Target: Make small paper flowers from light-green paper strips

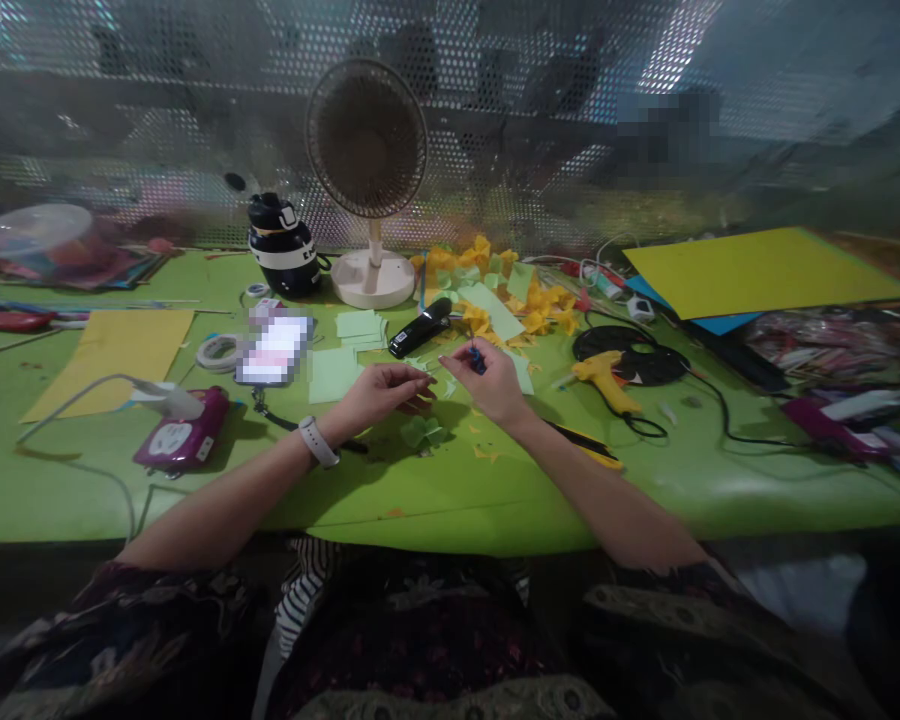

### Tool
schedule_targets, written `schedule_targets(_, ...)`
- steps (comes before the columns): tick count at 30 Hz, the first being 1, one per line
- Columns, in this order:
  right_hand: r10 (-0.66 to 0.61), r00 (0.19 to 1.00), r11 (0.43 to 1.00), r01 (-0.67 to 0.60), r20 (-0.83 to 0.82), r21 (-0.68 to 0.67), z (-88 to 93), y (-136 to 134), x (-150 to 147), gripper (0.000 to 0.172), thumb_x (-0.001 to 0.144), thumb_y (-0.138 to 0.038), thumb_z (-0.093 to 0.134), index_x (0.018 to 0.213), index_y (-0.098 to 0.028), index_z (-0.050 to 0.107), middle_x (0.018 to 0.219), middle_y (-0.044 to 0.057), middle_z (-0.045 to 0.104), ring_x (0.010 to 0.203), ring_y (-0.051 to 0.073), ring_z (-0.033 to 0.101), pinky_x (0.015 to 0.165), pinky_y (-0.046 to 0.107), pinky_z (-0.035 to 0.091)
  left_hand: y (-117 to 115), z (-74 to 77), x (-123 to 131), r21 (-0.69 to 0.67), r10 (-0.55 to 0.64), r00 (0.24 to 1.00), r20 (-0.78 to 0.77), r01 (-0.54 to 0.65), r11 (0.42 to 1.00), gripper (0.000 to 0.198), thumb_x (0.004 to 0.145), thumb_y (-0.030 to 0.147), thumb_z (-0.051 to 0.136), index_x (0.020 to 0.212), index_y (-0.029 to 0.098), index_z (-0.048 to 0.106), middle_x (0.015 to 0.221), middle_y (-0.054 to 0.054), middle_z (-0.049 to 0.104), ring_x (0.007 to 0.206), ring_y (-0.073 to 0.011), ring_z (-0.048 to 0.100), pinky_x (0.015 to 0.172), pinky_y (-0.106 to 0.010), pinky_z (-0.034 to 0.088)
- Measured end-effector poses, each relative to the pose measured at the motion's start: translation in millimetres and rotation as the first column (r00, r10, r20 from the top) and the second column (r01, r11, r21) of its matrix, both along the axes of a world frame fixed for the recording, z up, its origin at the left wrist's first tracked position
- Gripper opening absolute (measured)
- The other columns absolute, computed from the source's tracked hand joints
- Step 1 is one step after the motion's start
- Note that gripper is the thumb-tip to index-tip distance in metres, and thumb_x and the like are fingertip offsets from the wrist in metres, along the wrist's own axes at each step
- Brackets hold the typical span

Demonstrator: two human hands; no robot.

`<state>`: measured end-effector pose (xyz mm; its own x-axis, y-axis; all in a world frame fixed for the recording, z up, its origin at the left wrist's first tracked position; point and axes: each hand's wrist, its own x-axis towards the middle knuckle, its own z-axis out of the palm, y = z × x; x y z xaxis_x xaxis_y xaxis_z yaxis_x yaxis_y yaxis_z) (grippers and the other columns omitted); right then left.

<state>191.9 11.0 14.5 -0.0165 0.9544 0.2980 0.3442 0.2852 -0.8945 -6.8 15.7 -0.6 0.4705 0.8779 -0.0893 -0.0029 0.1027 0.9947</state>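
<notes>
My right hand is closed around small scissors with dark blue handles, near the middle of the green table. Beside it, my left hand has its fingers bent together; whatever may be between its fingertips is too small to make out. A light green paper shape with rounded lobes lies on the table just below and between my hands. Behind them are a black stapler, pale green paper squares and a pile of orange and green paper pieces.
A fan and a black bottle stand at the back. To the left are a lit phone and a purple device. A yellow glue gun and a yellow cutter lie to the right.
</notes>
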Motion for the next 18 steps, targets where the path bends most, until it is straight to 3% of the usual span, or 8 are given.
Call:
schedule_targets(8, -0.029, 0.999, 0.999, 0.028, -0.034, -0.020, 3.1, -2.4, 1.5, 0.044, 0.074, -0.062, 0.075, 0.076, -0.021, 0.058, 0.068, -0.001, 0.057, 0.063, 0.014, 0.049, 0.063, 0.030, 0.043, -1.1, 2.7, 1.3, -0.071, 0.059, 0.996, 0.071, -0.054, 0.996, 0.027, 0.079, 0.034, 0.080, 0.093, 0.013, 0.071, 0.092, -0.010, 0.078, 0.080, -0.0184, 0.075, 0.073, -0.033, 0.062)
schedule_targets(14, -0.046, 0.998, 0.999, 0.045, -0.046, -0.031, 4.8, -3.2, 3.9, 0.045, 0.074, -0.061, 0.076, 0.079, -0.021, 0.057, 0.069, -0.002, 0.055, 0.063, 0.013, 0.047, 0.062, 0.029, 0.043, -0.7, 4.4, 0.8, -0.097, 0.075, 0.993, 0.091, -0.066, 0.993, 0.025, 0.079, 0.032, 0.081, 0.092, 0.013, 0.071, 0.090, -0.010, 0.078, 0.080, -0.0179, 0.075, 0.074, -0.033, 0.062)
schedule_targets(18, 0.009, 1.000, 0.999, -0.009, -0.007, -0.035, 4.1, -3.8, 8.0, 0.037, 0.091, -0.059, 0.057, 0.089, -0.022, 0.055, 0.071, -0.001, 0.056, 0.064, 0.015, 0.051, 0.062, 0.029, 0.042, 1.8, 3.0, -1.1, -0.114, 0.135, 0.982, 0.132, -0.120, 0.986, 0.024, 0.079, 0.031, 0.080, 0.092, 0.013, 0.072, 0.094, -0.009, 0.078, 0.085, -0.0184, 0.075, 0.077, -0.034, 0.062)
